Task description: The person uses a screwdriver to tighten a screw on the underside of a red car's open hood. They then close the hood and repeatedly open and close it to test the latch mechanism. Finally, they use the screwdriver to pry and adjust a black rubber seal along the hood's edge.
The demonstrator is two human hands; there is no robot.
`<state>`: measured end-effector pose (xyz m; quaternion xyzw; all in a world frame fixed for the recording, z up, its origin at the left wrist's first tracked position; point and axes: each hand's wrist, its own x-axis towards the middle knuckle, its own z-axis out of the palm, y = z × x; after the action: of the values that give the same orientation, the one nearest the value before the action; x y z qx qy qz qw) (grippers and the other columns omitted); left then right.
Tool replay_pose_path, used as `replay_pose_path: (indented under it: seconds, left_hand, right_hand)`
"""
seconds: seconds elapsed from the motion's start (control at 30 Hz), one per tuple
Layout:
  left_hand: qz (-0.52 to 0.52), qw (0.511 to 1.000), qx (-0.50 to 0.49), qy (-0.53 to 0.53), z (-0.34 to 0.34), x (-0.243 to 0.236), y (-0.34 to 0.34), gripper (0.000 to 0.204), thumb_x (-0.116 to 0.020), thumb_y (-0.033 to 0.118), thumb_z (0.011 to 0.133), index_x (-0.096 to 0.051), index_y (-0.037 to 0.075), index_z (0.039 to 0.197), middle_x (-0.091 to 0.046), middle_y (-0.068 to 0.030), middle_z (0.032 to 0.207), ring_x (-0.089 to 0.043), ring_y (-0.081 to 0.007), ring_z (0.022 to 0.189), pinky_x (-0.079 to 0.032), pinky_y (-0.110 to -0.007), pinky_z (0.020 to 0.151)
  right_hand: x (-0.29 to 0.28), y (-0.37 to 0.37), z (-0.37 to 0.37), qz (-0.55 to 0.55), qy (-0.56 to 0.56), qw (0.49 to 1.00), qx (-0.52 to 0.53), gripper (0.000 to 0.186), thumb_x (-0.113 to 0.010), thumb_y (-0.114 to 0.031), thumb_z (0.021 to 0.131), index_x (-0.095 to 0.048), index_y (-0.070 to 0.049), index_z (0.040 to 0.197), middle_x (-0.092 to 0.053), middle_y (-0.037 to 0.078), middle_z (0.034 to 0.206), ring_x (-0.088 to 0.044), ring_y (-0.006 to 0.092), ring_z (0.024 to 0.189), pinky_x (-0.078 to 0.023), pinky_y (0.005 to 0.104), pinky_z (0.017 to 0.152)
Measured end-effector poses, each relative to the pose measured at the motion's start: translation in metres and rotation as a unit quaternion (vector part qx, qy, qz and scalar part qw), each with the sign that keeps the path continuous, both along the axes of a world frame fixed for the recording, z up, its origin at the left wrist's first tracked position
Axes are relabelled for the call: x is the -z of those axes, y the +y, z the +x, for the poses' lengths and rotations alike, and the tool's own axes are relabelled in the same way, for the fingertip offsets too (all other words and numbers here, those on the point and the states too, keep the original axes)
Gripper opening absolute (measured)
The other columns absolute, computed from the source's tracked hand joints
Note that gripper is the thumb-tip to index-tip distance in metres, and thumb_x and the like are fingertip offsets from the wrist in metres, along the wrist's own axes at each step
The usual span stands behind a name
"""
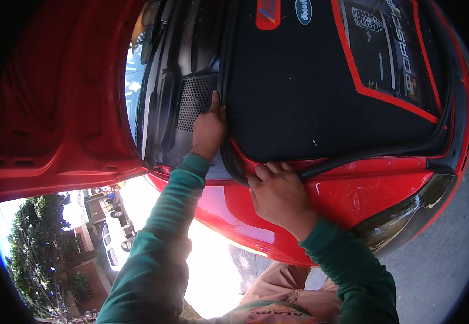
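Note:
A black rubber seal (353, 158) runs round the rim of a red car's front compartment. Lying along its windshield side, my left hand (209, 131) presses on the strip with one finger stretched forward; its other fingers are partly hidden. My right hand (281, 195) is closed over the near edge, its fingers curled on the seal where it meets the red fender (234, 210). Between the hands the seal loops loosely outward around the corner. Black carpet-like lining (283, 92) fills the compartment beyond.
The raised red hood (67, 108) stands at the left. Beside my left hand is a perforated grille (191, 100) in the dark cowl. A red-bordered clear panel (375, 48) lies at the far right of the lining. A headlight (407, 216) sits at the right corner.

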<state>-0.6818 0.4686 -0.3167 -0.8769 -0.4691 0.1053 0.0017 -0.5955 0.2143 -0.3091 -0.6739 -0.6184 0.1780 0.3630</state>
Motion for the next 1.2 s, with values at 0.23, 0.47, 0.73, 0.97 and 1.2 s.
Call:
replay_pose_path:
  seconds: [0.23,0.47,0.73,0.97,1.2]
  left_hand:
    - [-0.025,0.997,-0.013,-0.075,-0.011,0.008,0.008,0.055,-0.048,0.034,0.110,-0.045,0.010,0.160,-0.073,-0.0294,0.087,-0.073,-0.0491,0.082,-0.057,-0.060,0.078]
    - [-0.076,0.992,0.086,-0.057,-0.018,-0.007,0.030,0.053,-0.052,0.031,0.109,-0.048,0.009,0.157,-0.072,-0.0315,0.096,-0.073,-0.0482,0.091,-0.058,-0.057,0.083]
    - [-0.117,0.982,0.144,-0.016,-0.003,-0.019,0.043,0.049,-0.060,0.024,0.105,-0.055,0.002,0.148,-0.072,-0.0319,0.101,-0.072,-0.0486,0.098,-0.058,-0.052,0.084]
    - [-0.068,0.976,0.116,0.169,0.017,-0.014,0.026,0.061,-0.053,0.030,0.108,-0.042,-0.007,0.156,-0.073,-0.0318,0.098,-0.074,-0.0473,0.093,-0.059,-0.052,0.083]
    - [-0.140,0.968,0.145,0.150,0.012,-0.035,0.036,0.064,-0.049,0.034,0.109,-0.039,-0.005,0.158,-0.073,-0.0314,0.092,-0.074,-0.0451,0.087,-0.059,-0.055,0.080]
  right_hand:
    - [-0.004,-0.001,-0.001,-0.004,0.015,1.000,0.015,0.015,-0.064,-0.016,0.084,-0.076,-0.008,0.085,-0.068,0.009,0.094,-0.065,0.0255,0.097,-0.050,0.0420,0.086]
    - [0.003,0.003,0.000,0.008,0.017,1.000,0.023,0.015,-0.066,-0.016,0.083,-0.077,-0.007,0.084,-0.068,0.010,0.096,-0.065,0.0263,0.098,-0.052,0.0427,0.087]
    - [0.004,-0.002,0.001,-0.011,0.056,0.998,0.000,0.016,-0.064,-0.017,0.082,-0.076,-0.006,0.084,-0.065,0.010,0.095,-0.063,0.0283,0.100,-0.052,0.0447,0.087]
    - [0.002,-0.002,0.005,-0.034,0.056,0.998,0.006,0.015,-0.067,-0.018,0.083,-0.077,-0.007,0.082,-0.068,0.011,0.096,-0.063,0.0266,0.097,-0.051,0.0422,0.085]
    - [0.009,-0.001,0.002,-0.037,0.027,0.999,0.009,0.015,-0.067,-0.020,0.084,-0.077,-0.008,0.084,-0.067,0.009,0.092,-0.063,0.0266,0.098,-0.051,0.0428,0.085]
